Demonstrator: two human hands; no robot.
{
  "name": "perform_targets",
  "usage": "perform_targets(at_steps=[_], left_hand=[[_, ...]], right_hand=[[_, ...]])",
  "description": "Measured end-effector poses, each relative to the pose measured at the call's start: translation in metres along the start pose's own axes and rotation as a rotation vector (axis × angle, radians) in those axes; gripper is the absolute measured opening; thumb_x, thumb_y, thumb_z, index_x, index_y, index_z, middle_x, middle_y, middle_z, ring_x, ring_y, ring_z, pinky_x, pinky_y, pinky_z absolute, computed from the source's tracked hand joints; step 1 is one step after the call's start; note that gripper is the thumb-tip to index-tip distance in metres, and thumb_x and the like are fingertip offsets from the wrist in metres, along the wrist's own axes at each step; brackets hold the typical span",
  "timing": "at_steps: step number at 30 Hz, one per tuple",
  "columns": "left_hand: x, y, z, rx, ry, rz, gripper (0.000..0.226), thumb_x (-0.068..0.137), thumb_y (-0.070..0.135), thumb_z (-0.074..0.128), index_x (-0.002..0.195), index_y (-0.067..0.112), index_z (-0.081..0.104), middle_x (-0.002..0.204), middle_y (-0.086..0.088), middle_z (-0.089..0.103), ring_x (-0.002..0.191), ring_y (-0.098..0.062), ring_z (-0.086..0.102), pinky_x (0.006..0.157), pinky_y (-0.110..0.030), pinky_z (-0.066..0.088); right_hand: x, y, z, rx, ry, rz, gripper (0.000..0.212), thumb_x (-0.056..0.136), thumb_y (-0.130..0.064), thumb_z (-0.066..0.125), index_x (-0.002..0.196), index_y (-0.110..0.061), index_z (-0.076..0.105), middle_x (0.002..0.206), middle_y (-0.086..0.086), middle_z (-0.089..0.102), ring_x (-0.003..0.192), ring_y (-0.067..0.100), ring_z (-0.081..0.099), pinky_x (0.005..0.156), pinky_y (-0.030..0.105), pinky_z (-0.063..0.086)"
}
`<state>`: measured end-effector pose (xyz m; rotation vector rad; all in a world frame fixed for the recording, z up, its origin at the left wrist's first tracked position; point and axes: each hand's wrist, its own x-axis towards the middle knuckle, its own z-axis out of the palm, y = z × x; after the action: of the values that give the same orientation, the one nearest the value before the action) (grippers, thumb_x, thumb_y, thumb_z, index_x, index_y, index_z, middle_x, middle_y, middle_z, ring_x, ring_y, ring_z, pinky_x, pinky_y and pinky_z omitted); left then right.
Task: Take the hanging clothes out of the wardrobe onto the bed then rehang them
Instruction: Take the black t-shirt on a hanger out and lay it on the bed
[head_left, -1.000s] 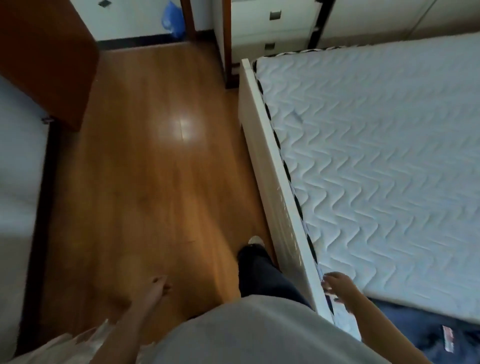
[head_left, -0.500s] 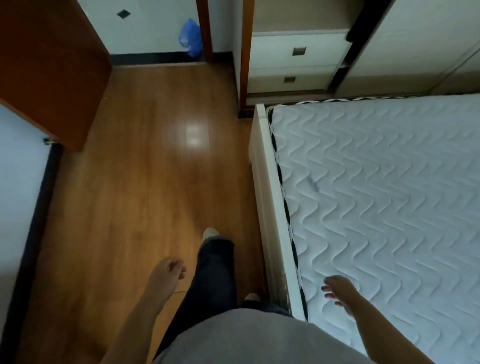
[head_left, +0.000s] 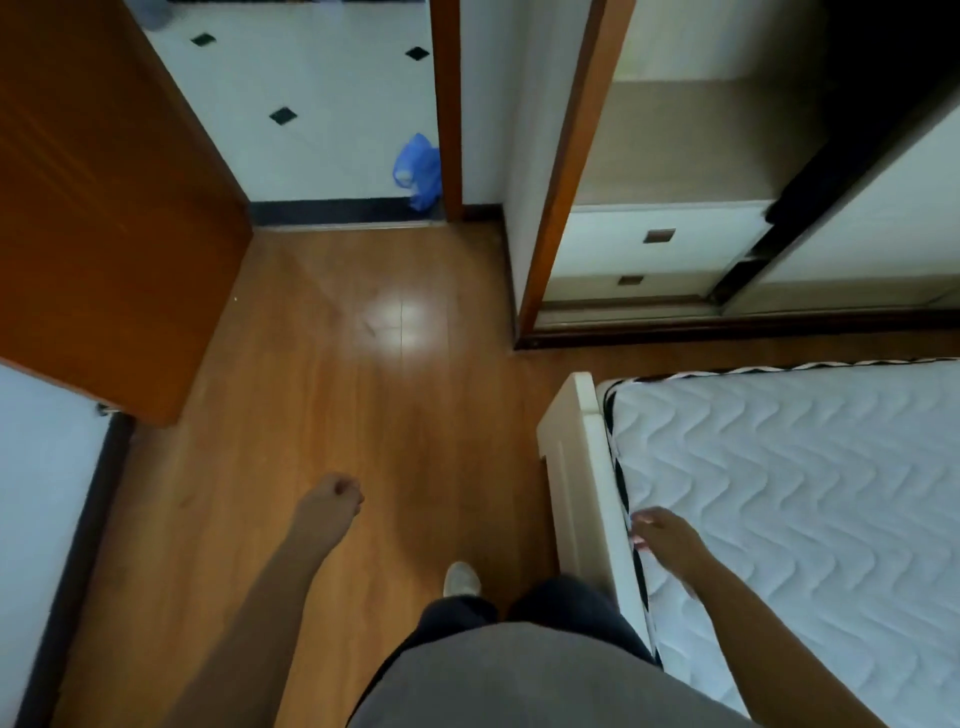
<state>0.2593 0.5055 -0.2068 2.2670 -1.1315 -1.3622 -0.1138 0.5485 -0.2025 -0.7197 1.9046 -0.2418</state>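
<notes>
The wardrobe (head_left: 675, 171) stands ahead at the upper right, its sliding door pushed aside, showing a beige interior and two white drawers (head_left: 660, 239). No hanging clothes show in it. The bed (head_left: 810, 499) with a bare white quilted mattress fills the right side. My left hand (head_left: 332, 499) hangs over the wooden floor with fingers loosely curled, holding nothing. Over the bed's near edge my right hand (head_left: 662, 532) hangs relaxed and holds nothing.
An open brown door (head_left: 104, 208) stands at the left before a tiled room. A blue plastic bag (head_left: 418, 169) lies at the doorway. The white bed frame (head_left: 576, 493) edges the wooden floor (head_left: 363, 389). My legs and one shoe (head_left: 461, 579) show below.
I have walked forward along the bed toward the wardrobe, which now shows its open interior. The dark garment on the bed's near end has dropped out of view. Both hands stay free.
</notes>
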Motion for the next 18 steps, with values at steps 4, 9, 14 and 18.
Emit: perform_targets(at_steps=[4, 9, 14, 18], left_hand=[[0.044, 0.105, 0.015, 0.041, -0.058, 0.181, 0.02, 0.094, 0.022, 0.043, 0.104, 0.013, 0.057, 0.102, -0.01, 0.063, 0.098, -0.027, 0.059, 0.078, -0.033, 0.042], [0.072, 0.254, 0.045, 0.073, -0.129, 0.52, 0.011, 0.093, 0.02, 0.046, 0.096, 0.025, 0.055, 0.086, 0.011, 0.058, 0.086, -0.01, 0.057, 0.067, -0.012, 0.038], [0.091, 0.384, 0.054, 0.157, -0.144, 0.765, 0.016, 0.094, 0.029, 0.042, 0.106, 0.029, 0.053, 0.092, 0.017, 0.058, 0.088, 0.005, 0.054, 0.072, -0.012, 0.039], [0.11, 0.467, 0.061, 0.172, -0.145, 0.934, 0.021, 0.093, 0.028, 0.044, 0.113, 0.028, 0.051, 0.102, 0.014, 0.058, 0.094, 0.004, 0.053, 0.074, -0.008, 0.037]], right_hand=[[0.034, -0.072, -0.029, 0.102, 0.051, -0.093, 0.019, 0.091, -0.012, 0.045, 0.107, -0.011, 0.056, 0.105, 0.01, 0.061, 0.096, 0.025, 0.058, 0.072, 0.029, 0.039], [0.094, -0.115, -0.092, 0.243, 0.18, -0.098, 0.021, 0.092, -0.012, 0.048, 0.111, -0.01, 0.057, 0.105, 0.011, 0.064, 0.087, 0.021, 0.059, 0.075, 0.029, 0.039], [0.147, -0.167, -0.169, 0.363, 0.345, -0.102, 0.025, 0.091, -0.011, 0.051, 0.115, -0.003, 0.057, 0.106, 0.017, 0.063, 0.085, 0.025, 0.059, 0.063, 0.026, 0.04], [0.174, -0.222, -0.219, 0.44, 0.496, -0.169, 0.023, 0.092, -0.007, 0.05, 0.113, 0.0, 0.057, 0.103, 0.015, 0.06, 0.086, 0.027, 0.057, 0.073, 0.03, 0.044]])
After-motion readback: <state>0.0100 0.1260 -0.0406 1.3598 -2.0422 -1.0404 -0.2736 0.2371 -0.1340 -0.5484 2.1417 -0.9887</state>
